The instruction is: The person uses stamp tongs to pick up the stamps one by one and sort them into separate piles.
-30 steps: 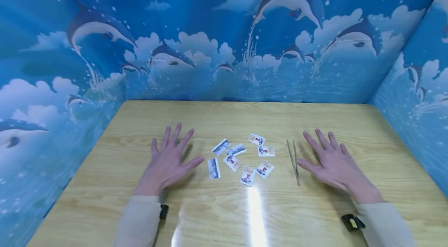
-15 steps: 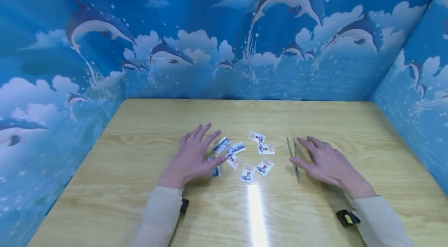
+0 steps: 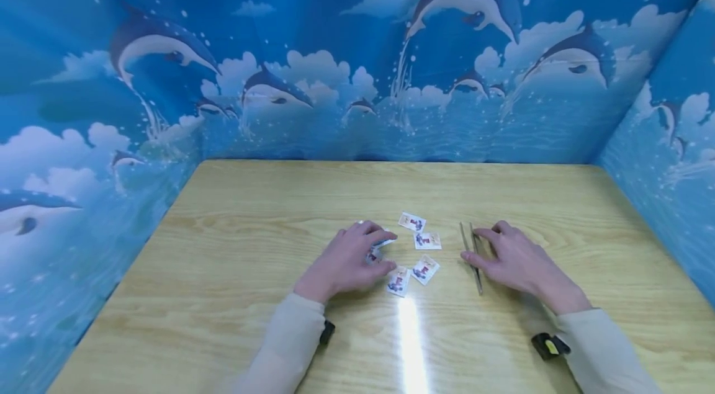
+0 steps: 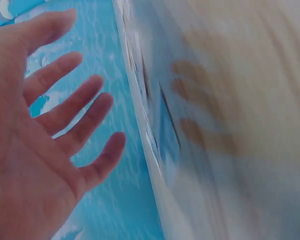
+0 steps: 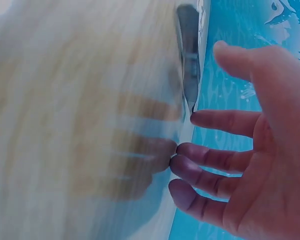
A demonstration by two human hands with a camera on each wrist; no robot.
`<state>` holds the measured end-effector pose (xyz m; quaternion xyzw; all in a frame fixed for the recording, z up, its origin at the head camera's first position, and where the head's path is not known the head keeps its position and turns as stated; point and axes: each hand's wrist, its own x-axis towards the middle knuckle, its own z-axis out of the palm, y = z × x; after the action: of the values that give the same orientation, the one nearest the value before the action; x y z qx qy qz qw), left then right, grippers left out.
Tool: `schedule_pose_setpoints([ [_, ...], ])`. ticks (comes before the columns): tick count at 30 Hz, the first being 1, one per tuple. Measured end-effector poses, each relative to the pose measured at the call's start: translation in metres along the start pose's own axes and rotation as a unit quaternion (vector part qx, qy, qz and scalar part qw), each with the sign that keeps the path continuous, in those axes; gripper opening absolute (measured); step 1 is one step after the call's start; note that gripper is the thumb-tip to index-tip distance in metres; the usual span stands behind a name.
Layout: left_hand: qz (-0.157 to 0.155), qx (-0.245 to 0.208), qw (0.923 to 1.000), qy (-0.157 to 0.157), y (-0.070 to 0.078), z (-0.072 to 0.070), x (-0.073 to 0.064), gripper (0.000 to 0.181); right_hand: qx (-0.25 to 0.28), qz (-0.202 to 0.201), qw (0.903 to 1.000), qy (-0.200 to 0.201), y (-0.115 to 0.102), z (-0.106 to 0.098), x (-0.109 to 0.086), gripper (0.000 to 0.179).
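My left hand hovers over the left part of a cluster of small printed stamp-like cards, its fingers loosely bent and holding nothing. One card shows between its thumb and index finger; others lie hidden beneath the hand. Just right of the thumb is another card, with one more next to it. In the left wrist view the hand is apart from the table surface. Metal tweezers lie with their two arms spread. My right hand has its thumb and index finger at the tweezers, not gripping them.
Two more cards lie further back, an upper card and a lower card. The wooden table meets a blue dolphin-print backdrop behind and at both sides. A bright light reflection streaks the table's front.
My left hand has moved right from beside the cards to over them, its fingers drawing in. My right hand has shifted slightly left to the tweezers, and its fingers have bent.
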<state>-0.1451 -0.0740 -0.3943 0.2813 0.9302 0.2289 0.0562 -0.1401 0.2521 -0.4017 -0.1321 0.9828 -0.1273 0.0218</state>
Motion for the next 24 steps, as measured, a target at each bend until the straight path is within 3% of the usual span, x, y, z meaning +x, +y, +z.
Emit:
schedule_pose_setpoints([
  [6, 0.018, -0.041, 0.9977, -0.051, 0.010, 0.007, 0.010, 0.047, 0.002, -0.013, 0.9999, -0.006, -0.003, 0.000, 0.005, 0.064],
  [11, 0.021, -0.071, 0.9944, -0.075, 0.013, 0.012, 0.020, 0.044, 0.005, -0.017, 0.9998, -0.002, -0.005, 0.001, 0.009, 0.059],
  [19, 0.027, -0.056, 0.9942, -0.088, 0.024, 0.017, 0.033, 0.042, 0.044, -0.051, 0.9974, 0.025, -0.009, 0.006, 0.016, 0.041],
  [24, 0.014, -0.046, 0.9941, -0.097, 0.027, 0.020, 0.040, 0.043, 0.066, -0.044, 0.9968, 0.008, -0.010, 0.006, 0.018, 0.030],
])
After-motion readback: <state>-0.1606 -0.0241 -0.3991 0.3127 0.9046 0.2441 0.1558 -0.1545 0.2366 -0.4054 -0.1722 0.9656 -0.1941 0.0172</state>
